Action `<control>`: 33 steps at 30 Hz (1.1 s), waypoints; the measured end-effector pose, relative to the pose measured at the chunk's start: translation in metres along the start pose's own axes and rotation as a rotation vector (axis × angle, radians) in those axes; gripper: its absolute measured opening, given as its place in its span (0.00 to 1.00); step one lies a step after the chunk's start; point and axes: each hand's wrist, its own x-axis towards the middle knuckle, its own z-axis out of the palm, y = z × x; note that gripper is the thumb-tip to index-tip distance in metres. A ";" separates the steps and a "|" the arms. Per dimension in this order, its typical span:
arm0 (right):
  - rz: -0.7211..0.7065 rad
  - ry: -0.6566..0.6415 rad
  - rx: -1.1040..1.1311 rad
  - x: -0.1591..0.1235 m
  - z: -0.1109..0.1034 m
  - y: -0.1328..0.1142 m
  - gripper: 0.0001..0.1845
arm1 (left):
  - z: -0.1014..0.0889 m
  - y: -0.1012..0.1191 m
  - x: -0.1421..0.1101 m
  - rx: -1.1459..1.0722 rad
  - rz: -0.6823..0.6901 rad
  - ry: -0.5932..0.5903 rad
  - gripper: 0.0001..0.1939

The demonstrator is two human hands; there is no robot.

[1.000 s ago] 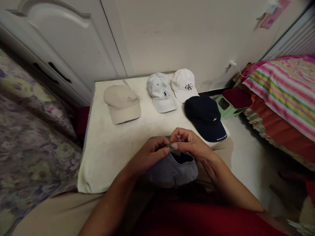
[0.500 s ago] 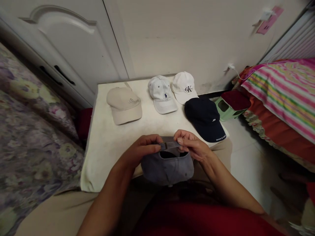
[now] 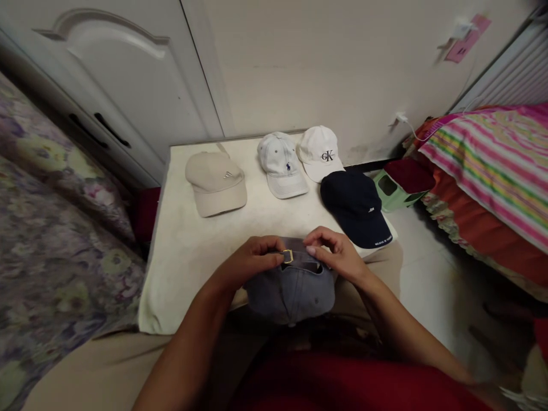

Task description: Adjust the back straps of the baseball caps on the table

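Thumb and fingers of the left hand (image 3: 262,256) pinch the back strap of a grey cap (image 3: 291,297) in the lower centre of the frame; the right hand (image 3: 336,251) meets the strap's other end, though whether it grasps or merely touches I cannot tell. Largest of the surroundings is a bed (image 3: 492,154) under a striped cover, cut off by the right edge; a white door (image 3: 115,68) fills the upper left, cropped at the top, and a floral curtain (image 3: 64,228) runs out of the left edge. Mid-frame stands a cream-covered table (image 3: 192,257), its near edge partly hidden by the arms. Right of it sits a green stool (image 3: 394,194). On the cover lie a navy cap (image 3: 351,197), its brim lettering too small to read fully, a beige cap (image 3: 216,177), a pale blue cap (image 3: 277,157) and a white cap (image 3: 317,145), its brim end behind the navy one. Smallest, a gold-coloured buckle (image 3: 288,256) shows beside the left fingertips.
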 end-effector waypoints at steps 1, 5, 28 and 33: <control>-0.047 0.013 -0.012 0.001 0.001 -0.006 0.08 | 0.002 0.000 0.001 0.031 0.007 0.005 0.11; -0.140 -0.103 -0.029 0.004 0.011 -0.024 0.09 | 0.005 -0.001 0.002 0.119 0.059 0.016 0.11; -0.065 -0.401 -0.018 0.012 0.006 -0.032 0.06 | -0.005 -0.010 0.002 -0.008 0.124 -0.153 0.11; 0.101 -0.403 0.248 0.015 0.010 -0.024 0.10 | 0.002 -0.002 -0.005 0.238 0.152 -0.033 0.10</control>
